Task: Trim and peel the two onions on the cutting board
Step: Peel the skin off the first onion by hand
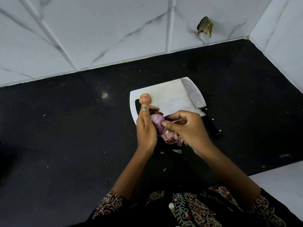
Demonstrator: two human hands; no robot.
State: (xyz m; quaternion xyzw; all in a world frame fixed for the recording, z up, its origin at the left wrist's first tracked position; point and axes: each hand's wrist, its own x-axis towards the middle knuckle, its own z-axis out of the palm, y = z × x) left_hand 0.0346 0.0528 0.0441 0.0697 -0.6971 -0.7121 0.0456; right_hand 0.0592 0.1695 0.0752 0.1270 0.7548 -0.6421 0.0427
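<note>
Two hands mid-frame: left hand (146, 126) grips purple onion (157, 124) steady; right hand (185, 126) pinches skin (176, 121) to strip it.

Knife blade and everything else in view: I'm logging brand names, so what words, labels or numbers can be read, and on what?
No text can be read in this view.
Knife: faint marks along the blade, too blurred to tell whether they are lettering.
Cutting board, wall tiles, patterned sleeves: no writing shows, only veining and print.
</note>
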